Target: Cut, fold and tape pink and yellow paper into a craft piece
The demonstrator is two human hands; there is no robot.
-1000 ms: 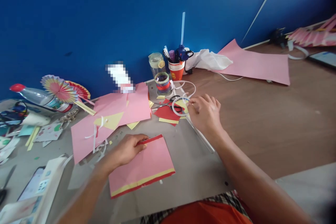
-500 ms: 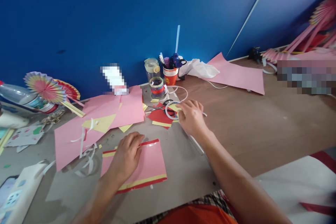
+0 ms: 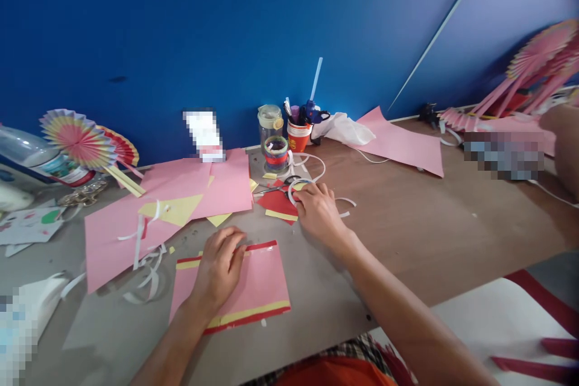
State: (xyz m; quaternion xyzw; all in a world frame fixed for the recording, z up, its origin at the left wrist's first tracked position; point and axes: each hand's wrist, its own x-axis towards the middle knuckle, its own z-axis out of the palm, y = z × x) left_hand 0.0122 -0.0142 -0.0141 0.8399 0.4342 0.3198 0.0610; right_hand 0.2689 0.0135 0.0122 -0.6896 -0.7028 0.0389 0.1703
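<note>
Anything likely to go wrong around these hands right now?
The right hand is at the white coil, which overlaps the scissors in view; pulling it might drag them along. The left hand rests on the pink sheet with red and yellow edges, so pressing or sliding could crease or shift it.

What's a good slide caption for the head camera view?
Left hand on pink paper edged in red and yellow; right hand by scissors and coiled white strip.
</note>
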